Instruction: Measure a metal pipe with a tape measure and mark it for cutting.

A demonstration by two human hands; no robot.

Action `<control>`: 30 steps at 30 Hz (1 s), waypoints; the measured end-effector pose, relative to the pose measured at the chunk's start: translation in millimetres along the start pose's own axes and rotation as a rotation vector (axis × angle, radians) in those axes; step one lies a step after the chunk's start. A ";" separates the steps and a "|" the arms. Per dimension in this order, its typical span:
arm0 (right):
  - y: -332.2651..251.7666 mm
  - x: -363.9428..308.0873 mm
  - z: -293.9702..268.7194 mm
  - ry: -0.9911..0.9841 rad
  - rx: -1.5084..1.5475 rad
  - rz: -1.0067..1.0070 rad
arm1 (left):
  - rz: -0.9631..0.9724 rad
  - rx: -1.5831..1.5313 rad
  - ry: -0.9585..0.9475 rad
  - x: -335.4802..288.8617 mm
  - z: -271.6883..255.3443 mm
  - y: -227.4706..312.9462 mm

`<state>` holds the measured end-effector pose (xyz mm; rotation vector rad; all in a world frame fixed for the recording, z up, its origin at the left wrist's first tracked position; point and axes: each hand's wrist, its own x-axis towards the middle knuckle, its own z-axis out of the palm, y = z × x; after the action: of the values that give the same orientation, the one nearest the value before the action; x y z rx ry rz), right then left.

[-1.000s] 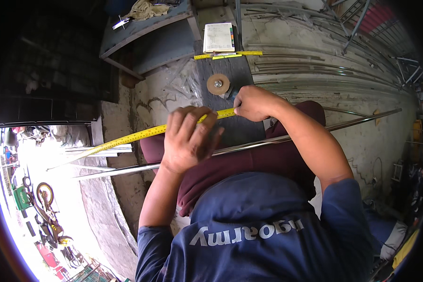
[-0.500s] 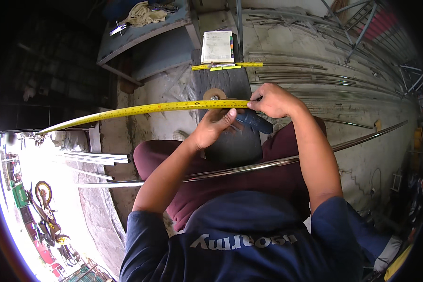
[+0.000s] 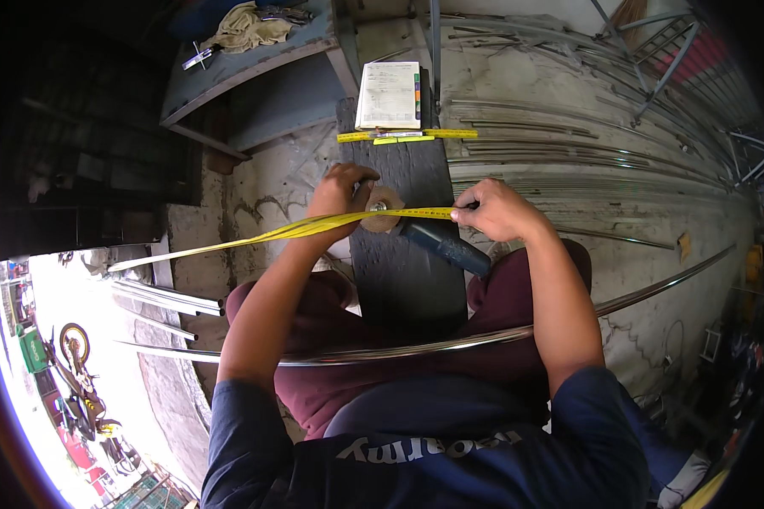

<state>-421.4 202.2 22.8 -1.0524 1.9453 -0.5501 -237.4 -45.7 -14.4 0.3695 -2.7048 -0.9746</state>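
A yellow tape measure blade [image 3: 301, 227] stretches across the scene from the far left, twisting partway along. Its right end is pinched between the thumb and fingers of my right hand [image 3: 499, 209]. My left hand [image 3: 338, 192] is beyond the blade, which crosses over its wrist; the fingers are loosely bent and apart, with nothing visible in them. Close to its fingertips is the round disc [image 3: 383, 222] of an angle grinder [image 3: 444, 246]. The grinder's dark blue body lies tilted on a dark plank [image 3: 407, 293] between my knees.
A long shiny metal tube [image 3: 416, 348] lies across my lap. An open notebook [image 3: 389, 95] rests on the plank's far end, behind a yellow folding-rule-like strip [image 3: 450, 133] and pen. Several metal tubes [image 3: 560, 153] lie on the right floor. A metal table [image 3: 255, 72] stands far left.
My left hand has moved left and away from me, from below the blade to beside the grinder disc. The blade has twisted and sagged. My right hand keeps its pinch, slightly nearer me.
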 end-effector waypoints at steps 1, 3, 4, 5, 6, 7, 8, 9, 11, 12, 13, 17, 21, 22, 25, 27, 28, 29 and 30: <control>-5.3 0.1 -0.5 0.053 -0.034 0.036 | 0.027 0.015 -0.005 16.9 5.0 -17.5; -6.4 3.7 -1.1 0.110 -0.076 0.067 | 0.056 0.036 -0.005 48.6 16.4 -43.7; -6.5 5.1 -2.0 0.111 -0.077 0.062 | 0.058 0.109 -0.077 63.3 22.2 -51.8; -5.6 5.3 -3.1 0.144 -0.057 0.088 | 0.060 0.176 -0.151 75.8 31.6 -59.3; -7.5 6.0 -5.1 0.176 -0.036 0.106 | 0.059 0.180 -0.148 84.7 38.1 -66.6; -12.6 6.6 -7.4 0.190 -0.042 0.135 | 0.108 0.254 -0.185 91.8 44.3 -73.7; -8.0 7.4 -5.8 0.188 -0.043 0.136 | 0.159 0.322 -0.226 97.3 55.1 -81.3; -1.9 9.9 -3.6 0.279 -0.061 0.101 | 0.233 0.338 -0.188 101.8 62.5 -86.3; 4.6 13.2 -4.0 0.369 -0.076 0.068 | 0.238 0.382 -0.192 110.4 72.9 -90.9; 6.1 14.1 -5.4 0.439 -0.100 0.036 | 0.247 0.422 -0.196 114.5 76.0 -90.5; 7.9 15.9 -6.5 0.508 -0.126 0.004 | 0.246 0.421 -0.201 117.4 77.5 -91.0; 14.1 23.7 -10.9 0.643 -0.201 -0.104 | 0.302 0.517 -0.201 117.0 82.1 -94.7; 19.4 27.7 -13.9 0.848 -0.319 -0.228 | 0.363 0.543 -0.188 115.5 80.2 -93.2; 23.5 28.7 -15.4 0.928 -0.344 -0.269 | 0.365 0.540 -0.190 116.8 79.7 -90.8; 29.7 30.8 -24.4 1.018 -0.393 -0.329 | 0.372 0.558 -0.222 117.1 77.8 -93.6; 32.2 29.1 -31.4 1.044 -0.404 -0.325 | 0.442 0.621 -0.237 117.9 78.1 -98.8; 33.9 28.2 -34.0 1.069 -0.415 -0.319 | 0.442 0.624 -0.236 117.4 78.2 -100.8; 37.3 27.4 -35.4 1.078 -0.413 -0.310 | 0.506 0.661 -0.225 117.7 79.0 -99.8; 38.8 26.2 -36.4 1.081 -0.412 -0.310 | 0.570 0.697 -0.214 118.1 79.9 -98.6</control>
<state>-477.7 201.3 4.0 -1.5086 2.9321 -1.0732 -357.7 -109.5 -121.5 -0.4087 -2.9875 0.1002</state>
